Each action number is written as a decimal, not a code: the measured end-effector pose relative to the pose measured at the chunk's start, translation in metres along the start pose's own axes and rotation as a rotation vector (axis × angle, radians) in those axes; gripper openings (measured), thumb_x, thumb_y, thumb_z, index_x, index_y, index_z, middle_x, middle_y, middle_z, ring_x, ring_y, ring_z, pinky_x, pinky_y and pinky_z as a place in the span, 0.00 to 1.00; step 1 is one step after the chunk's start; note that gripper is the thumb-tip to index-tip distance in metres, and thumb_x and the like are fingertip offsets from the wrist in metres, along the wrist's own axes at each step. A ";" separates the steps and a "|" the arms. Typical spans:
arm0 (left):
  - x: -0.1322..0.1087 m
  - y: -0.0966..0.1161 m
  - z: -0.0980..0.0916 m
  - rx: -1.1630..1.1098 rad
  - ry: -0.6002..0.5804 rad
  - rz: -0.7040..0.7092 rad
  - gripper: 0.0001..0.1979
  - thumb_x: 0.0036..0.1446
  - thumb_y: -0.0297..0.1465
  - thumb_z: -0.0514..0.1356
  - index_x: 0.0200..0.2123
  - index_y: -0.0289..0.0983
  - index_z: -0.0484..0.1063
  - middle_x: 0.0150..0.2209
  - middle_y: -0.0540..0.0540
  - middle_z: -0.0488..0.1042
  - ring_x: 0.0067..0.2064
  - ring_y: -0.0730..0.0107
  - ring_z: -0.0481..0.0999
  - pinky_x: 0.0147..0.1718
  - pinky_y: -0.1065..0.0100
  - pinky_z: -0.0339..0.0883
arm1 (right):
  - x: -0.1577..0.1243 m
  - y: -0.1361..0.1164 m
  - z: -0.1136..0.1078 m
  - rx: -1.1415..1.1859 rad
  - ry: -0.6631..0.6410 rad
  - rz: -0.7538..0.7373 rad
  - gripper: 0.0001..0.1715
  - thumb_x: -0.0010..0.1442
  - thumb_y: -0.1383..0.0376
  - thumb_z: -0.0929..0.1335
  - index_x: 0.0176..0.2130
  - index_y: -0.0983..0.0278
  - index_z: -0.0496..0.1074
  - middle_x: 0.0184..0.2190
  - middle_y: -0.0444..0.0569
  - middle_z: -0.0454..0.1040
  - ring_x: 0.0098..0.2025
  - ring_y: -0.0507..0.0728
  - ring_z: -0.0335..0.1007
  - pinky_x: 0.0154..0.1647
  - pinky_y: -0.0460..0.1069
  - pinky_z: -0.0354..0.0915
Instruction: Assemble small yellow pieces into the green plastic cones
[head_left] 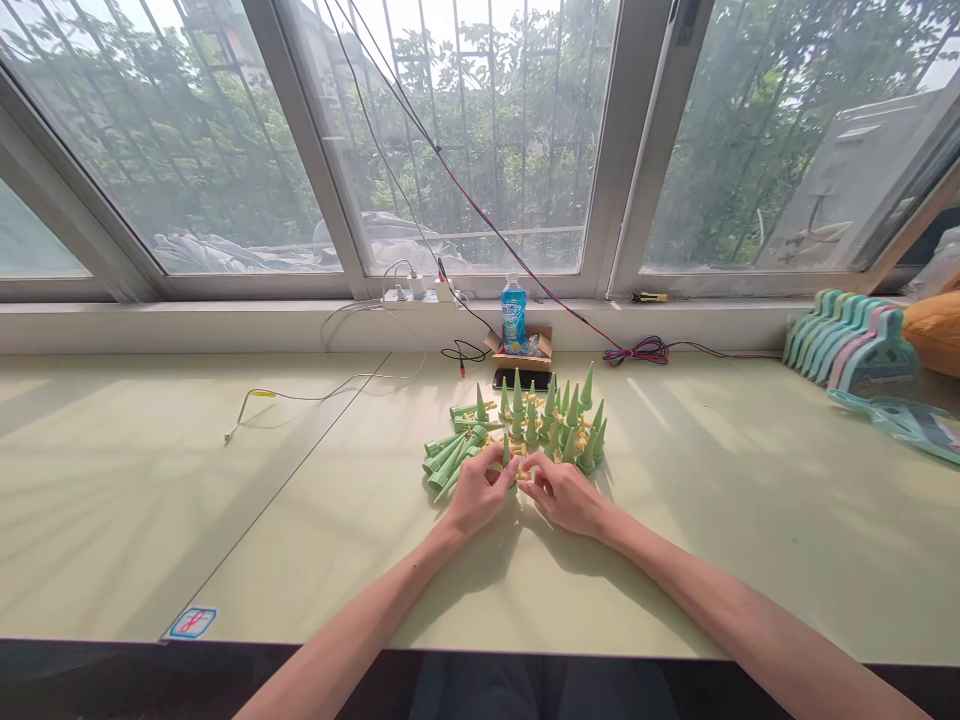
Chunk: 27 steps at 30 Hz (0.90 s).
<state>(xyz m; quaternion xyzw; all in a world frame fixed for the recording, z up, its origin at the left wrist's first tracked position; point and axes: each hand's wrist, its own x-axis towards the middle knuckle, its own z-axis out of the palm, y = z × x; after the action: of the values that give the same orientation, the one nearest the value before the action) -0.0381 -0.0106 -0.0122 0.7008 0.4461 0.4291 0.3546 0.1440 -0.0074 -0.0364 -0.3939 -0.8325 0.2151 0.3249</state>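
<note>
My left hand (pixel 480 488) is closed around a green cone (pixel 506 450) that stands with its tip up, its base partly hidden by the fingers. Close to its right side, my right hand (pixel 561 492) pinches a small yellow piece (pixel 523 477), held against or right beside the cone; I cannot tell if they are joined. Behind both hands, several green cones (pixel 517 405) stand upright with small yellow pieces (pixel 534 401) among them. More green cones (pixel 448 460) lie on their sides in a pile left of my left hand.
On the pale table (pixel 300 560), a dark phone (pixel 525 380) lies behind the cones, before a cardboard box (pixel 551 345) and a blue bottle (pixel 514 318). Cable coils (pixel 637 350) lie right of these. Pastel plastic frames (pixel 862 345) stand far right; a thin metal-ended cable (pixel 240 415) lies left.
</note>
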 end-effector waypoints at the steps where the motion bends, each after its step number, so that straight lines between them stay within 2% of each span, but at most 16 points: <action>1: 0.000 0.000 0.000 -0.002 0.001 -0.001 0.14 0.61 0.41 0.56 0.31 0.36 0.65 0.26 0.53 0.61 0.20 0.81 0.54 0.18 0.73 0.45 | 0.000 0.000 0.000 -0.003 -0.001 -0.004 0.07 0.67 0.63 0.62 0.45 0.63 0.64 0.21 0.40 0.68 0.22 0.52 0.62 0.29 0.46 0.59; 5: 0.000 -0.001 0.000 -0.002 -0.006 0.002 0.14 0.61 0.41 0.56 0.31 0.36 0.65 0.25 0.54 0.60 0.20 0.81 0.53 0.18 0.73 0.44 | 0.000 0.001 0.000 -0.009 -0.003 -0.020 0.06 0.68 0.64 0.60 0.41 0.62 0.65 0.20 0.39 0.64 0.21 0.51 0.59 0.26 0.45 0.56; 13: 0.000 -0.001 -0.001 0.006 -0.032 0.007 0.14 0.61 0.41 0.56 0.31 0.36 0.64 0.26 0.54 0.59 0.20 0.82 0.53 0.18 0.73 0.43 | 0.000 0.007 0.002 -0.039 -0.009 -0.035 0.14 0.69 0.62 0.58 0.30 0.61 0.59 0.20 0.40 0.58 0.22 0.51 0.52 0.25 0.45 0.50; 19: -0.001 0.001 -0.002 -0.015 -0.053 0.000 0.13 0.61 0.40 0.57 0.32 0.36 0.65 0.25 0.54 0.57 0.20 0.82 0.51 0.19 0.73 0.42 | 0.001 0.010 0.003 -0.051 -0.009 -0.050 0.19 0.70 0.61 0.56 0.27 0.61 0.54 0.20 0.39 0.55 0.22 0.50 0.48 0.25 0.46 0.48; 24: 0.000 0.003 -0.002 -0.045 -0.052 -0.018 0.13 0.60 0.40 0.57 0.32 0.36 0.67 0.24 0.54 0.58 0.20 0.81 0.52 0.18 0.73 0.43 | 0.001 0.008 0.003 -0.049 -0.007 -0.043 0.20 0.71 0.60 0.56 0.27 0.62 0.59 0.19 0.40 0.58 0.22 0.50 0.52 0.26 0.46 0.51; 27: 0.000 0.004 -0.002 -0.053 -0.012 -0.038 0.13 0.60 0.40 0.58 0.33 0.36 0.68 0.27 0.53 0.63 0.20 0.81 0.55 0.19 0.73 0.45 | 0.001 0.005 0.002 -0.009 -0.004 -0.006 0.11 0.69 0.60 0.59 0.37 0.62 0.65 0.21 0.40 0.64 0.22 0.51 0.56 0.27 0.46 0.54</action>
<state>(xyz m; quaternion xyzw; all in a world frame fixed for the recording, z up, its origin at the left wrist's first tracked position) -0.0387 -0.0116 -0.0077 0.6854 0.4455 0.4296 0.3836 0.1445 -0.0044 -0.0406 -0.3923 -0.8354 0.2110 0.3220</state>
